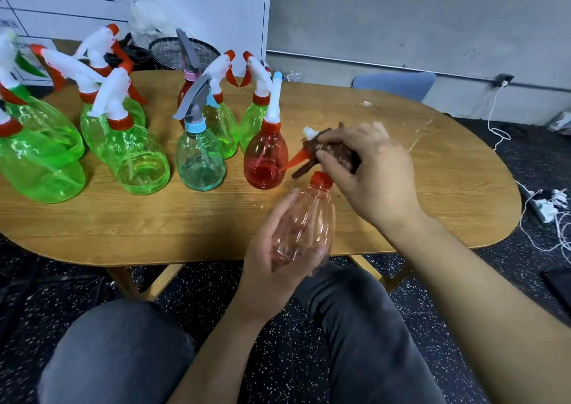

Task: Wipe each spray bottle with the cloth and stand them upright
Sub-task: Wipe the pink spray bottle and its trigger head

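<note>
My left hand (272, 267) grips the body of a pale pink transparent spray bottle (306, 221), held tilted over the table's near edge. My right hand (367, 171) holds a brown cloth (335, 154) wrapped round that bottle's spray head, whose orange trigger (296, 159) and white nozzle tip stick out. Several other spray bottles stand upright on the wooden table (448, 168): a red one (265, 159), a teal one (200, 159) and green ones such as the bottle (136, 159) left of centre.
A blue chair back (395, 85) stands behind the table's far side. White cables and a power strip (543, 205) lie on the dark speckled floor to the right. A mesh basket (182, 52) sits behind the bottles. My knees are under the near edge.
</note>
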The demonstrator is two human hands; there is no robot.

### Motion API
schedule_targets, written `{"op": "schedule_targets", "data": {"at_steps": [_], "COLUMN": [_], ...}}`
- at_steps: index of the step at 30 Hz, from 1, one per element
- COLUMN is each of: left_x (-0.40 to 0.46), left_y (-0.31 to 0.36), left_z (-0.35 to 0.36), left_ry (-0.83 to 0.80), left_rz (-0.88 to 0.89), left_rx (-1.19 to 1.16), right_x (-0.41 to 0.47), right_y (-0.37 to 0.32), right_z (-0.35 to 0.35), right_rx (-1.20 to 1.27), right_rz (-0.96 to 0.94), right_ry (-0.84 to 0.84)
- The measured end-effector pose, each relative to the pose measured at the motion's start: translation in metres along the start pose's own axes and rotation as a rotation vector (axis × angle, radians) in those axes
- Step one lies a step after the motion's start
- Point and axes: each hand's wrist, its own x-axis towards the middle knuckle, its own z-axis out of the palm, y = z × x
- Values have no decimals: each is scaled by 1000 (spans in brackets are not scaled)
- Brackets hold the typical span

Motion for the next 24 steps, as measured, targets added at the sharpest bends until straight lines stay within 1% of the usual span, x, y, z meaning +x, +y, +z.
{"op": "schedule_targets", "data": {"at_steps": [2,3,7,8,11,12,16,17,20,21,24], "left_x": [-1,-1,-1,0,-1,-1,0,0,0,0,1], "left_y": [2,2,0,1,3,2,-1,-1,-1,-1,-2], "left_z": [1,1,-1,-2,0,0,-3,-3,-1,1,0], "left_ry": [-1,1,27,30,18,21,69,70,54,57,80], "left_rz": [-1,-3,-8,-3,9,8,1,2,4,7,20], "left_rx": [1,-2,-10,-9,4,7,9,11,14,11,-16], "right_x": [2,1,-8,-8,-9,-11,-20,-21,-22,-25,-35], "right_y": [6,8,6,7,13,12,3,4,5,3,-6], "right_z": [-3,-3,-1,-1,0,1,4,3,5,6,10], "right_rx": [-21,-6,126,122,122,147,279,283,284,297,356], "right_rz": [93,108,-3,5,121,135,28,38,135,146,61], "right_ry": [79,76,-87,-77,63,63,-94,-85,31,36,-56]}}
